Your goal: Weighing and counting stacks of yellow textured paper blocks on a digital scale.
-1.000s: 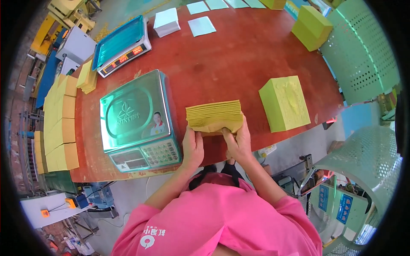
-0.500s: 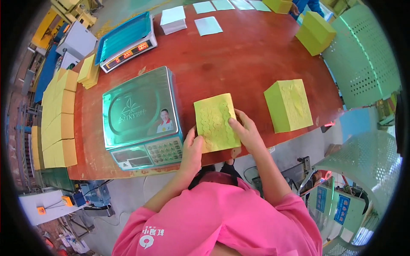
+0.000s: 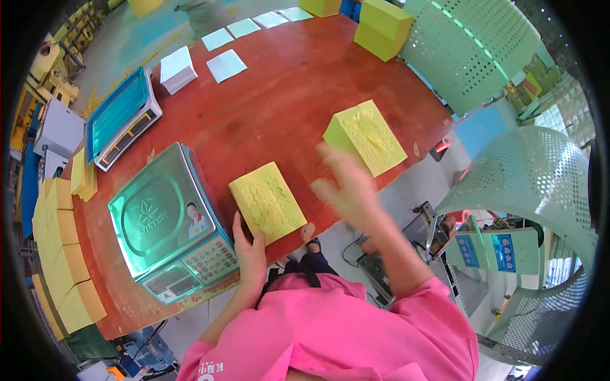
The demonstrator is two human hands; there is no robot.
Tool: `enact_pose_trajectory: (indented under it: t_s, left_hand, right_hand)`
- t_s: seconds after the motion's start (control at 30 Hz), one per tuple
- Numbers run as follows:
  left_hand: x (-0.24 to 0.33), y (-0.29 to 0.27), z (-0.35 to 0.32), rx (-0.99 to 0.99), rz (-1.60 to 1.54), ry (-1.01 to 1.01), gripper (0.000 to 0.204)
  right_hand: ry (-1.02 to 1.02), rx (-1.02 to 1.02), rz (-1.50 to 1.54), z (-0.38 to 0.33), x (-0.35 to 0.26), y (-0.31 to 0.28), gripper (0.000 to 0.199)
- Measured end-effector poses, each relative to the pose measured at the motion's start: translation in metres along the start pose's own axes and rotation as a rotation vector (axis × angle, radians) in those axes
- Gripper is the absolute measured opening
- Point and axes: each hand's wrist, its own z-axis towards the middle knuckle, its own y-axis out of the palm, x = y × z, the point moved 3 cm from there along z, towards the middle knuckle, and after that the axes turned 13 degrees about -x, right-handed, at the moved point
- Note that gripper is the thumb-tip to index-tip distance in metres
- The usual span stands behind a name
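A stack of yellow paper sheets (image 3: 268, 202), its top embossed with rows of round coin shapes, lies on the red table just right of the near scale. My left hand (image 3: 251, 251) grips its near left corner, thumb along the near edge and fingers along the left side. Clear of that stack, my right hand (image 3: 348, 190) is raised to the right, blurred by motion, fingers apart with nothing in them. Its fingertips are close to a taller yellow paper stack (image 3: 373, 136) with the same embossed top, and I cannot tell whether they touch it.
A teal-lit weighing scale (image 3: 155, 209) stands at left, with a blue-tray scale (image 3: 117, 117) behind it. Yellow stacks (image 3: 67, 254) line the left edge of the red table (image 3: 273, 108). White paper (image 3: 178, 70) lies at the far side. Perforated green metal guards (image 3: 470, 54) stand at right.
My right hand has let go of the yellow paper stack and moved right toward the taller one. My left hand stays on the stack. The whole view has turned.
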Motion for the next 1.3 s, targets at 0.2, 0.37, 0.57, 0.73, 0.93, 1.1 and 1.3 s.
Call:
enact_pose_trajectory:
  t_s: [0.2,0.37,0.57,0.73,0.93,1.1,1.3]
  left_hand:
    - [0.001,0.013,-0.003,-0.043,0.260,0.087,0.068]
    - [0.029,0.003,-0.038,0.165,0.642,0.251,0.061]
    - [0.010,-0.006,-0.091,-0.044,0.273,0.001,0.027]
    - [-0.020,-0.015,-0.121,0.192,-0.145,-0.150,0.029]
    - [-0.017,-0.078,-0.173,0.576,-0.169,-0.063,0.023]
    - [-0.003,-0.147,-0.197,0.737,-0.180,0.052,0.021]
    - [-0.006,-0.270,-0.250,0.868,0.051,0.121,0.020]
  right_hand:
    - [0.365,-0.024,0.248,0.011,0.166,-0.110,0.056]
    - [0.305,-0.371,0.713,0.016,0.179,-0.064,0.049]
    - [0.203,-0.460,0.647,0.036,0.127,-0.024,0.045]
    - [0.111,-0.570,0.539,0.050,0.113,-0.009,0.049]
    - [-0.085,0.044,0.307,0.065,0.048,-0.035,0.055]
    - [-0.417,-0.137,0.517,0.050,-0.101,0.001,0.035]
    - [-0.723,-0.870,0.633,-0.015,-0.253,0.195,0.026]
